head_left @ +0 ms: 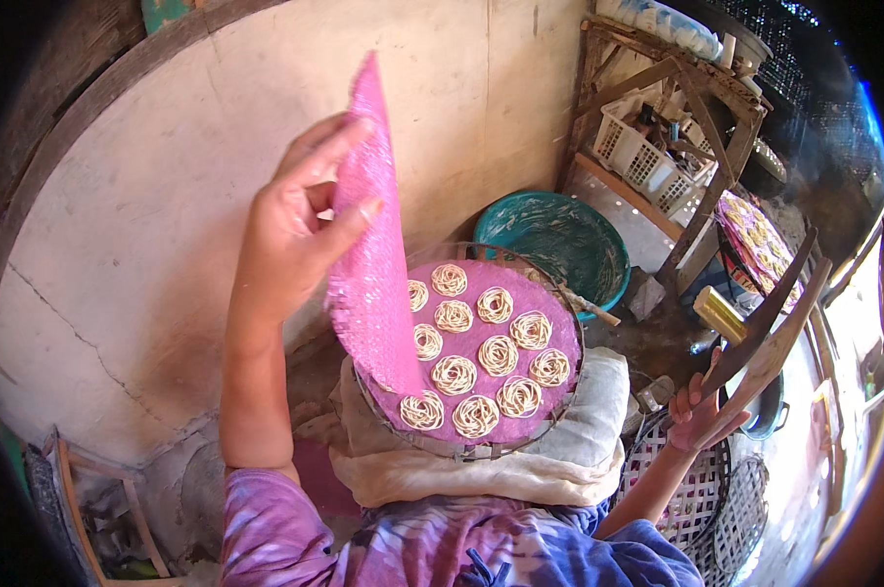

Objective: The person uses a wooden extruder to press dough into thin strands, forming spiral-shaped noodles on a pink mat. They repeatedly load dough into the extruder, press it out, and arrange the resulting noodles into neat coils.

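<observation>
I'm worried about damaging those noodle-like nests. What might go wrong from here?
The raised pink sheet in the left hand might brush or squash the nearest nest, since its lower edge hangs right beside it. The round tray seems to rest on bunched pale cloth, so it could tilt and let nests slide together.

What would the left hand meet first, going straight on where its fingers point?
The pink sheet, already touching the fingertips of the left hand; past it, apparently the pale wall, though depth is hard to judge here.
</observation>
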### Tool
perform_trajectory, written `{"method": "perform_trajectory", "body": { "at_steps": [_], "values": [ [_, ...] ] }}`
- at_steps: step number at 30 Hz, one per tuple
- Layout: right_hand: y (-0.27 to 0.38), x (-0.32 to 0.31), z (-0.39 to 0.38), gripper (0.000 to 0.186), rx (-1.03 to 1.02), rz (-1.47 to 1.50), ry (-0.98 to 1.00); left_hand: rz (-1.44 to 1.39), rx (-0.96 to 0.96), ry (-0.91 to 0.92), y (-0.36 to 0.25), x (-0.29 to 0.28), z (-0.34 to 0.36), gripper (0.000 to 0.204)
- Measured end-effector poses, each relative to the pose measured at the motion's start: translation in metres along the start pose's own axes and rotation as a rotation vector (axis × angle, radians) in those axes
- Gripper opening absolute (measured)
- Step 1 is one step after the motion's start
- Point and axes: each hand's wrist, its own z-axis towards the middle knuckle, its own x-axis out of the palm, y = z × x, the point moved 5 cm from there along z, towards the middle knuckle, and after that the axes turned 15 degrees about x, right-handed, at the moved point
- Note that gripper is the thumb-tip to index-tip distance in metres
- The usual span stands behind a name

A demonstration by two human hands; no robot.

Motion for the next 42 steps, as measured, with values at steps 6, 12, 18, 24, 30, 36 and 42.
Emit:
{"method": "perform_trajectory", "body": {
  "at_steps": [6, 12, 18, 24, 30, 36, 42],
  "values": [
    [0.008, -0.009, -0.016, 0.109, -0.024, -0.015, -0.082, 0.137, -0.034, -0.365, 0.023, -0.019, -0.058, 0.053],
    [0.004, -0.019, -0.015, 0.107, -0.018, 0.03, -0.188, 0.159, -0.299, -0.453, 0.093, 0.023, -0.17, 0.056],
    [-0.008, -0.012, -0.002, 0.103, 0.039, 0.034, -0.109, 0.381, -0.478, -0.311, 0.121, 0.055, -0.241, 0.053],
    [-0.018, -0.014, -0.001, 0.118, 0.075, -0.049, -0.304, 0.565, -0.324, -0.169, 0.115, 0.056, -0.261, 0.051],
    [-0.025, -0.009, 0.006, 0.12, 0.135, -0.143, -0.333, 0.671, -0.398, -0.018, 0.11, 0.046, -0.268, 0.044],
    [-0.046, 0.022, 0.022, 0.112, 0.383, -0.216, -0.207, 0.654, -0.215, -0.065, 0.089, 0.018, -0.188, 0.051],
    [-0.125, 0.077, 0.054, 0.08, 0.915, -0.121, 0.236, -0.716, -0.182, -0.223, 0.085, 0.054, -0.058, 0.081]
  ]
}}
